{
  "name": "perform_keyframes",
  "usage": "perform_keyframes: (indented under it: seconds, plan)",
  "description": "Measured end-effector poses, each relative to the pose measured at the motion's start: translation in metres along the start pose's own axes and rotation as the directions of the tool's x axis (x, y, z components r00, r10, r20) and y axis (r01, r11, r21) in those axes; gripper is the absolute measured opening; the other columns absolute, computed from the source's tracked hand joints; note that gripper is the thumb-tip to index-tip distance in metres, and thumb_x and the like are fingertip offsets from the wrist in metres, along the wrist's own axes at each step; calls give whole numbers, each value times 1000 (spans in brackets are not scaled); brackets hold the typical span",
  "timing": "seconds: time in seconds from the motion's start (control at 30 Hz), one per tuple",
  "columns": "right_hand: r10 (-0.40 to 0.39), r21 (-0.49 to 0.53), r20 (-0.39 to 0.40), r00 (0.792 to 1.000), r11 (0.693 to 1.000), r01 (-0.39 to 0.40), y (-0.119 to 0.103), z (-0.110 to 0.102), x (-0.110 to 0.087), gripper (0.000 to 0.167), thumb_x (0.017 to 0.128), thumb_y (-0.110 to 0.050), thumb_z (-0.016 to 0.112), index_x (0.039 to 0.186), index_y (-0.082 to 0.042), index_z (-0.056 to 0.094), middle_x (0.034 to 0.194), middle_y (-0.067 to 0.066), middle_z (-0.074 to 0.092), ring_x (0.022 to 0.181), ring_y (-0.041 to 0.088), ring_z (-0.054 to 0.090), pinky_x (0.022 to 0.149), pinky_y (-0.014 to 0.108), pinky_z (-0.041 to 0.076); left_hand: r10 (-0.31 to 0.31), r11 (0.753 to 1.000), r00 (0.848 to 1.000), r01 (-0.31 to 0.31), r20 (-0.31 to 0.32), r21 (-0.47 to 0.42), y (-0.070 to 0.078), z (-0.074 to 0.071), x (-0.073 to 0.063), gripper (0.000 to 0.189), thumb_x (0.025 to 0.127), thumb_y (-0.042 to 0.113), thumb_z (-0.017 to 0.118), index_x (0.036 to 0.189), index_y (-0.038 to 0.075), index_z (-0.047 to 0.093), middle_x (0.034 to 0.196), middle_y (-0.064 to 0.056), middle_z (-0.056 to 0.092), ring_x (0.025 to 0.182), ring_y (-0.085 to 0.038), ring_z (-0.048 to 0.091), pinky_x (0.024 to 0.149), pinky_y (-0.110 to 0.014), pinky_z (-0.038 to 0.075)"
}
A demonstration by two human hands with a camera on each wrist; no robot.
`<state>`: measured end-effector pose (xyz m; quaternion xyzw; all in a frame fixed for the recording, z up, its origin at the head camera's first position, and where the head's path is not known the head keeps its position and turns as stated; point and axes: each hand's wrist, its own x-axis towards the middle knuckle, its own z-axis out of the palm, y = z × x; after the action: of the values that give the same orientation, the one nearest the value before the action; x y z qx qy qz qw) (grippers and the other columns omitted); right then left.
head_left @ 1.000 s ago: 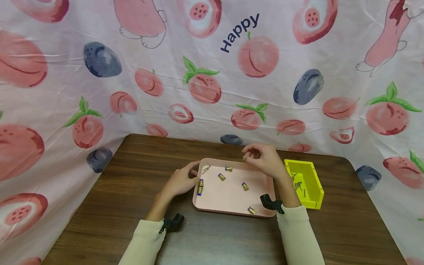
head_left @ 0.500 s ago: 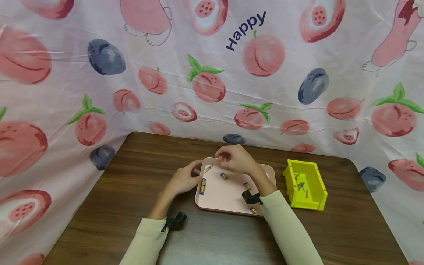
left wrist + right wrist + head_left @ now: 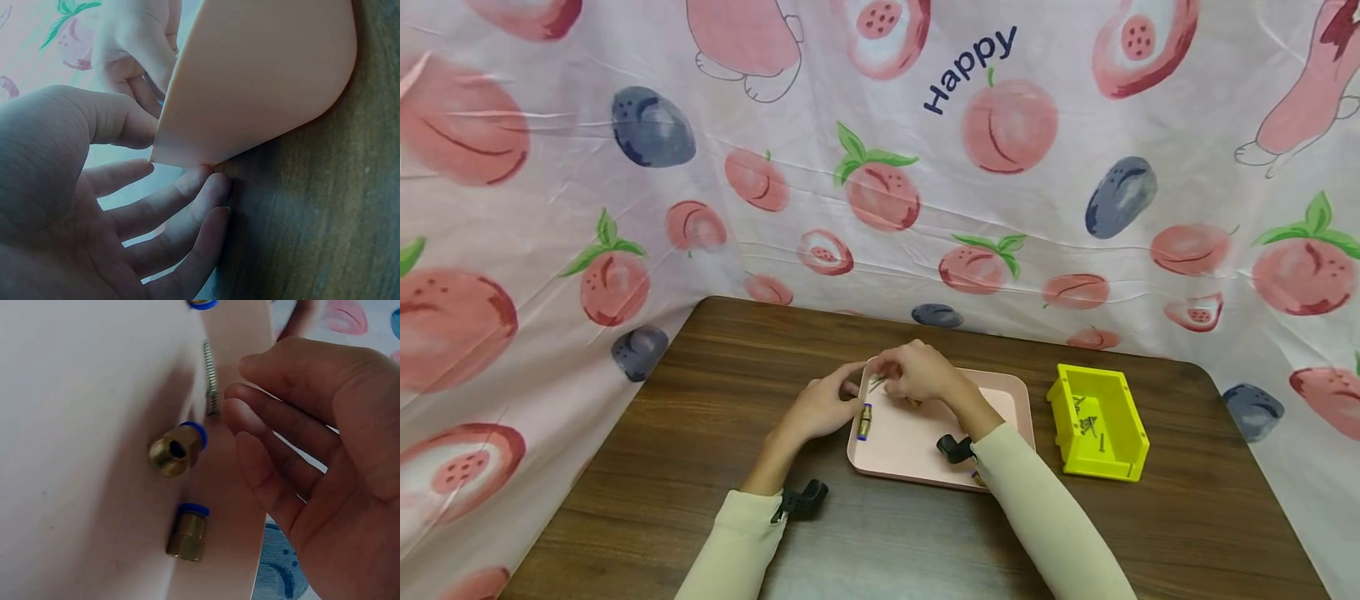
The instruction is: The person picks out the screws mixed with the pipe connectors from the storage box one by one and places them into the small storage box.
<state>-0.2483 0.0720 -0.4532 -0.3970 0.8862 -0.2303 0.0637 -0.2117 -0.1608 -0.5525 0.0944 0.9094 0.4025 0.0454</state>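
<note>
My left hand (image 3: 820, 408) holds the left rim of a pink tray (image 3: 910, 454); the thumb reaches over the rim while the fingers touch the outer wall. Over the tray's far left corner, my right hand (image 3: 919, 373) has bent fingers with nothing between them. In the right wrist view a threaded screw (image 3: 211, 378) lies just off those fingertips, perhaps with another beside it. Brass push-in fittings with blue rings lie nearby, one fitting (image 3: 178, 450) facing the camera and another fitting (image 3: 189, 534) below it. Two fittings (image 3: 865, 422) sit end to end along the left wall.
To the right of the tray stands a yellow bin (image 3: 1101, 468) with several screws (image 3: 1087, 425) inside. A dark wooden table (image 3: 685, 400) lies under everything. Behind it hangs a fruit-print cloth (image 3: 895, 275). My right forearm covers part of the tray.
My right hand has moved left and down, from above the tray's far right side to its far left corner by the screws. My left hand stays on the rim.
</note>
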Motion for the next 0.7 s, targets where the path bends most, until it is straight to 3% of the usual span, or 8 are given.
perform_keyframes:
  seconds: [0.17,0.4,0.7]
  plan:
    - [21,-46,33,999,999,-19,0,1,3,36,86,-3,81,121,-13,83,88,-2,75,74,9,62,70,30,52,0,1000,1000,0,-15,-3,4,0,-2,65,95,33,74,158,29,60,104,14,78,101,-14,72,93,-46,54]
    - [69,-90,66,995,994,-63,-6,1,4,35,87,-2,82,119,-13,82,99,0,78,87,13,68,80,37,57,39,999,999,-39,-36,10,22,-7,-16,63,95,30,71,157,22,61,105,9,79,99,-15,72,91,-44,54]
    - [64,-156,86,994,987,-50,-10,6,5,24,84,-2,80,100,-18,77,83,-9,66,79,10,60,68,33,48,-1,1000,1000,1,-28,13,5,2,-6,65,95,30,73,159,26,59,102,15,76,97,-14,70,90,-46,53]
